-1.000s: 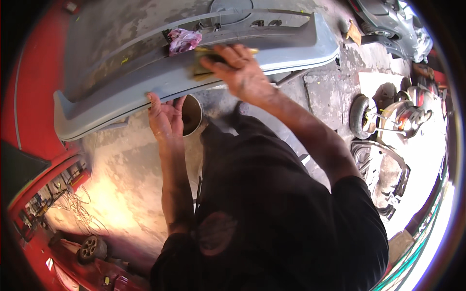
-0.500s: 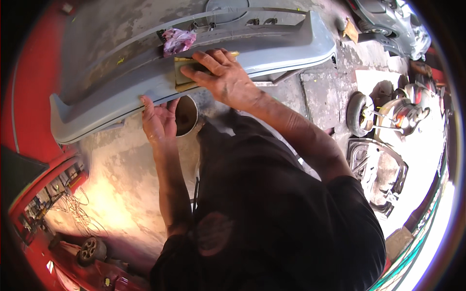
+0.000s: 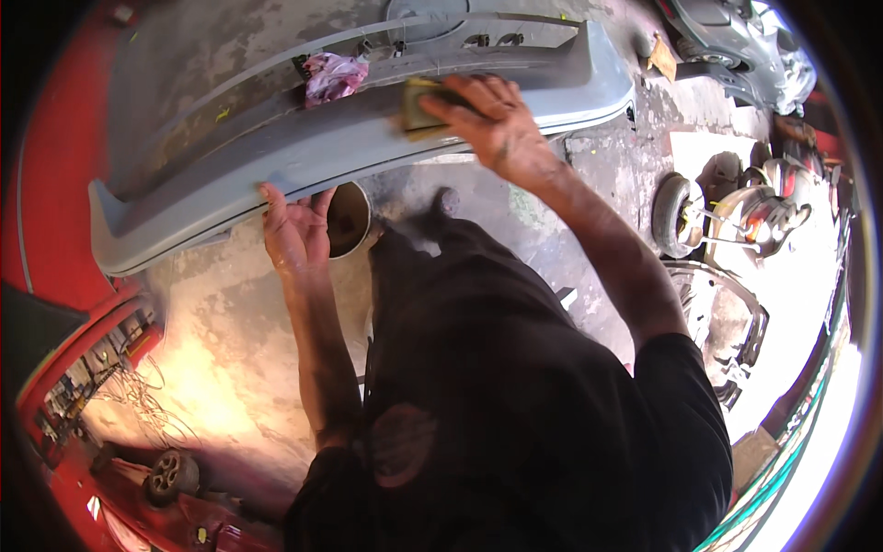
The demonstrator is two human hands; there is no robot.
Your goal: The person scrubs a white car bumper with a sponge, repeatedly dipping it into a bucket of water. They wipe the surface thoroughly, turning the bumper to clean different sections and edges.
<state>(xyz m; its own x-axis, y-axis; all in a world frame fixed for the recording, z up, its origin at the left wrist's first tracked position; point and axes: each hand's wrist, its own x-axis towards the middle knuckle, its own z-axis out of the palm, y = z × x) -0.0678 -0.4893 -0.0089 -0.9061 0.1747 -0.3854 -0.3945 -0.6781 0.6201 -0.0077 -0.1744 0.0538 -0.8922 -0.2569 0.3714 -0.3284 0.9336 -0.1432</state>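
Note:
A long, curved grey car spoiler [image 3: 212, 175] with upturned ends stretches across the upper part of the view. My right hand [image 3: 501, 129] presses a folded yellowish sheet, apparently sandpaper [image 3: 421, 109], flat on its upper face, right of the middle. The sheet's edges are smeared by motion. My left hand [image 3: 299, 225] holds the near edge left of the middle, thumb on top and fingers underneath, partly hidden. A crumpled pink and white rag [image 3: 333, 78] lies on the spoiler's far side.
Below the near edge stands a round bucket [image 3: 367, 221] beside my left hand. Red car bodywork [image 3: 55, 184] borders the left. At right are a wheel [image 3: 676, 216], a bare door frame [image 3: 759, 322] and a grey car [image 3: 736, 46]. Loose cables [image 3: 152, 396] lie at lower left.
My right hand has slid the sandpaper to the right along the spoiler. My left hand keeps its hold on the near edge, and the view has shifted slightly.

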